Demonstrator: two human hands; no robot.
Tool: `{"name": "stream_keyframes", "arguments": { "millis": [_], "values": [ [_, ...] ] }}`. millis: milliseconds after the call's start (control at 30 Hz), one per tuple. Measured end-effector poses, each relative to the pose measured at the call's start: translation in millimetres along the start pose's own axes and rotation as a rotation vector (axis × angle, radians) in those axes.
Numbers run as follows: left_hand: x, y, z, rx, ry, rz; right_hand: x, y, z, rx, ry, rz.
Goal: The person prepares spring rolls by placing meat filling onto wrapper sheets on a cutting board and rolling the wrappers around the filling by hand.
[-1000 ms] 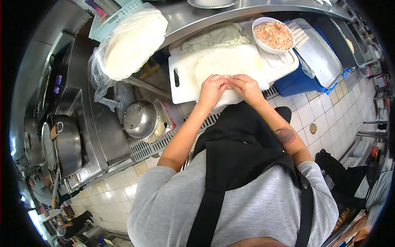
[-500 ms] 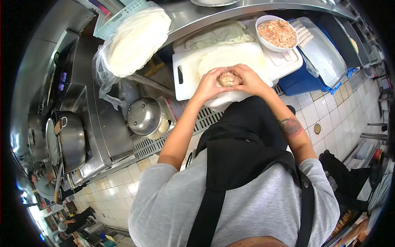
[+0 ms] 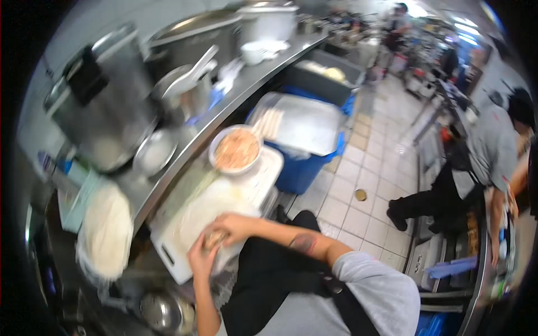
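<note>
Between my two hands is a lump of minced meat filling [image 3: 214, 239], with my left hand [image 3: 200, 256] curled along its near left side and my right hand [image 3: 235, 226] around its right side. Both are closed on it, low over a thin pale wrapper sheet [image 3: 196, 217]. The sheet lies on a white cutting board [image 3: 178, 270]. Just beyond, a white bowl [image 3: 212, 152] full of the same pinkish filling [image 3: 237, 148] stands on the board area. Motion blurs the fingers slightly.
Pale rolls [image 3: 270, 123] lie on a metal tray [image 3: 311, 126] above a blue bin [image 3: 300, 175]. A stack of wrapper sheets [image 3: 106, 229] is at left. Pots [image 3: 199, 39] and a ladle [image 3: 190, 73] line the steel shelf. A co-worker [image 3: 487, 151] bends at the right counter.
My view has swung round, bringing the shelf, the aisle and a co-worker into sight. Both hands still hold the lump of meat filling over the wrapper sheet.
</note>
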State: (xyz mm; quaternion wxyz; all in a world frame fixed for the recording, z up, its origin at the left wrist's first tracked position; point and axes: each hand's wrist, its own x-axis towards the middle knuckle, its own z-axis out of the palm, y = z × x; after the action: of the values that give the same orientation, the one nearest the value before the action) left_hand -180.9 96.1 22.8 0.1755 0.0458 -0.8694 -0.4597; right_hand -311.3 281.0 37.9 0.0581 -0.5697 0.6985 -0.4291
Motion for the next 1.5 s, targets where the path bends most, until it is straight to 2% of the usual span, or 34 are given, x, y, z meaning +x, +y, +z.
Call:
{"name": "stream_keyframes", "arguments": {
  "millis": [67, 167, 267, 367, 467, 567, 667, 767, 967, 1067, 1133, 1200, 1267, 1367, 1500],
  "values": [
    [-0.9, 8.3, -2.6, 0.001, 0.047, 0.058, -2.0, -21.8, -9.0, 0.01, -0.047, 0.078],
    [0.5, 11.0, 2.6, 0.015, 0.083, 0.098, -5.8, -1.7, 12.5, -0.127, 0.079, -0.094],
    [-0.7, 11.9, 11.3, -0.041, 0.116, 0.063, -8.3, -0.2, 27.1, -0.131, 0.204, -0.075],
    [-0.9, 11.0, 12.0, -0.024, 0.153, 0.029, -8.9, 7.4, 26.3, -0.112, 0.207, -0.001],
    [-0.2, 5.3, 6.6, -0.13, 0.076, -0.064, -7.3, 11.0, 21.2, 0.002, 0.166, 0.137],
    [1.4, -4.7, 6.0, -0.135, 0.092, 0.084, -5.9, 14.9, 12.5, 0.141, 0.133, 0.096],
    [6.1, 26.2, -1.5, 0.033, 0.028, 0.073, -1.3, 8.0, 0.6, -0.019, 0.032, 0.049],
    [14.1, 8.6, 5.3, 0.146, -0.045, 0.151, 0.0, 14.2, 10.7, -0.15, 0.03, -0.007],
    [13.2, 0.8, 12.7, 0.038, 0.005, -0.012, -2.2, 26.4, 19.8, -0.121, -0.035, 0.103],
    [12.9, -0.5, 11.1, 0.08, -0.016, 0.023, -4.7, 20.7, 10.2, -0.062, -0.042, 0.096],
    [9.8, 25.9, -0.3, -0.117, -0.02, -0.07, -6.6, 6.3, -1.1, -0.061, 0.041, 0.041],
    [8.9, 27.2, -6.8, -0.146, -0.049, -0.076, -8.4, 5.6, -4.3, -0.063, 0.053, 0.039],
    [8.3, 2.5, -16.2, -0.006, -0.106, 0.004, -13.2, 17.9, -2.1, -0.07, -0.002, 0.092],
    [7.5, -2.1, -19.1, 0.044, -0.118, -0.013, -13.2, 25.3, -1.5, -0.078, -0.051, 0.08],
    [3.0, -2.0, -16.7, 0.099, -0.027, 0.052, -14.8, 22.2, -6.0, -0.073, -0.028, 0.091]
  ]
}}
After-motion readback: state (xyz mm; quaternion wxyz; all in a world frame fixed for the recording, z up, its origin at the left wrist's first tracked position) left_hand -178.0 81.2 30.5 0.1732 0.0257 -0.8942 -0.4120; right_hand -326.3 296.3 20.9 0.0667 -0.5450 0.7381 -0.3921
